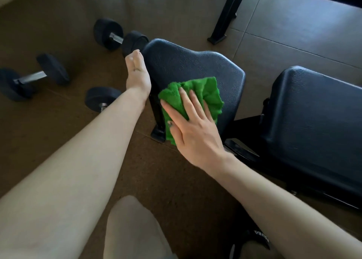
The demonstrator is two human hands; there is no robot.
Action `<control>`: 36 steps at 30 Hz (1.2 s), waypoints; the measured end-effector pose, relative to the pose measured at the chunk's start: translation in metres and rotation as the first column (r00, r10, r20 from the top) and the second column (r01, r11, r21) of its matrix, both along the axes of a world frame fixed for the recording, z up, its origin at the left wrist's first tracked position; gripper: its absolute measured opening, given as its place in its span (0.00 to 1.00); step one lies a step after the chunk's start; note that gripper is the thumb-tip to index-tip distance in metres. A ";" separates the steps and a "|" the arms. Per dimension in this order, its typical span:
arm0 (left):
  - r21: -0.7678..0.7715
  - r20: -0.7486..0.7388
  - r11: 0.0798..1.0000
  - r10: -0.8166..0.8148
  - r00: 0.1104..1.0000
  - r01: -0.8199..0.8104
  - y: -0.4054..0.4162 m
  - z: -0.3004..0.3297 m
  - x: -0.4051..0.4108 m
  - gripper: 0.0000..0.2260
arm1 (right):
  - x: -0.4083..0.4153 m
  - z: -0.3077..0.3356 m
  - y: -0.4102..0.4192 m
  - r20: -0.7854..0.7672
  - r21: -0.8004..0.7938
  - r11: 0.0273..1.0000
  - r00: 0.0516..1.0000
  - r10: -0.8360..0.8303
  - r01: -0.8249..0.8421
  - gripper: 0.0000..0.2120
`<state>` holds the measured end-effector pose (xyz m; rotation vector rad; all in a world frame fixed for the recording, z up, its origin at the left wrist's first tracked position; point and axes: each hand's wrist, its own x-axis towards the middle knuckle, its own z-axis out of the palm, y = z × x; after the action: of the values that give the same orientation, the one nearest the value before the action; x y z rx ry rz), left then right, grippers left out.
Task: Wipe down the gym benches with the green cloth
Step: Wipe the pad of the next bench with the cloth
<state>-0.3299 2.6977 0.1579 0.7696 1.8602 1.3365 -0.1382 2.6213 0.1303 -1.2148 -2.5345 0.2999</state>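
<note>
The right hand (193, 129) lies flat on the green cloth (197, 100), fingers (185, 100) straight and spread wide, pressing it against the dark padded seat pad (195, 66) of the gym bench; the cloth is bunched at the seat pad's near left corner, with a fold hanging over the edge above the black frame foot (158, 134). Spreading the fingers puts even pressure across the cloth, which suits a wiping stroke. The left hand (137, 72) rests against the seat pad's left edge, fingers straight and close together, holding nothing, probably to steady the bench or the body while the other hand wipes. To the right of the seat pad, across a gap, lies the longer back pad (317, 117), uncovered by the cloth. Left of the seat pad, black dumbbells (119, 38) lie on the brown floor (58, 121), one just beside the left hand.
</note>
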 end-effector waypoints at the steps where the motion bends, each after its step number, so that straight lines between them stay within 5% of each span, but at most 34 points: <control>1: -0.002 0.000 1.000 0.012 1.000 -0.012 0.000 0.000 -0.001 0.26 | -0.011 0.004 0.017 -0.028 -0.012 1.000 1.000 -0.006 0.006 0.25; 4: -0.060 0.074 0.998 0.025 0.997 -0.020 0.000 -0.001 -0.006 0.42 | -0.035 0.019 0.070 -0.085 -0.116 0.987 0.989 -0.119 0.108 0.25; 8: -0.038 0.001 0.999 -0.037 0.999 0.037 0.003 -0.006 -0.006 0.23 | -0.013 0.018 0.102 -0.081 -0.349 0.839 0.878 -0.471 0.418 0.24; 14: -0.038 0.008 0.999 0.019 1.000 -0.019 0.006 -0.011 -0.002 0.23 | 0.002 0.008 0.048 -0.036 -0.512 0.624 0.711 -0.702 0.590 0.24; 21: 0.039 -0.035 0.998 0.058 0.998 -0.057 0.004 -0.010 0.004 0.21 | -0.012 0.004 -0.045 0.051 -0.425 0.714 0.802 -0.595 0.557 0.25; 31: -0.032 -0.182 0.991 0.124 0.975 -0.132 0.014 -0.016 0.000 0.27 | -0.064 0.033 0.101 -0.022 -0.393 0.811 0.877 -0.480 0.434 0.26; 36: 0.013 -0.020 0.995 0.095 0.995 -0.095 0.007 -0.012 -0.003 0.27 | -0.065 0.031 0.093 -0.124 -0.228 0.953 0.965 -0.231 0.199 0.25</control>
<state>-0.3330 2.7049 0.1457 0.7118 1.9278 1.4046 -0.2034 2.7147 0.1612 -1.4749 -2.2617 0.6000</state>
